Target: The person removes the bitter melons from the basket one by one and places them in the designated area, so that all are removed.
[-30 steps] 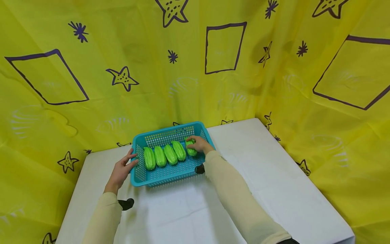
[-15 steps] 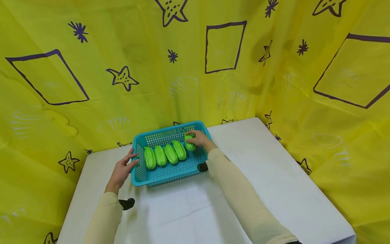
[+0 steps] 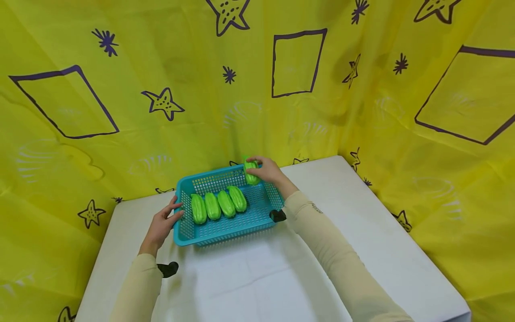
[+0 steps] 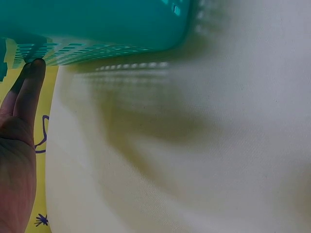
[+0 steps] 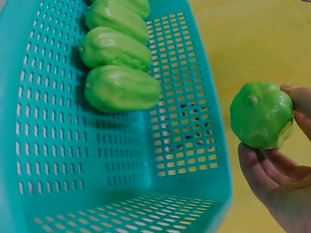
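My right hand (image 3: 268,171) pinches a green pepper (image 3: 251,173) between thumb and fingers, over the back right part of the teal plastic basket (image 3: 237,232). In the right wrist view the held pepper (image 5: 260,116) shows its knobbed end and stands beyond the basket's long wall. Several more glossy, ridged peppers (image 3: 213,206) lie side by side inside, toward the left. At the basket's left end my left hand (image 3: 161,226) touches the rim with its fingers stretched out. The left wrist view shows two straight fingers (image 4: 33,87) against the perforated outer wall.
The basket stands on a white-covered table (image 3: 322,214) near its back edge. A yellow curtain (image 3: 193,89) with drawn stars and frames hangs behind and to the right. Dark wrist-worn pieces show at the left wrist (image 3: 168,269) and right wrist (image 3: 277,216).
My right hand has lifted the rightmost pepper from the basket floor, up and back to the rear rim. The left hand and the other peppers have stayed put.
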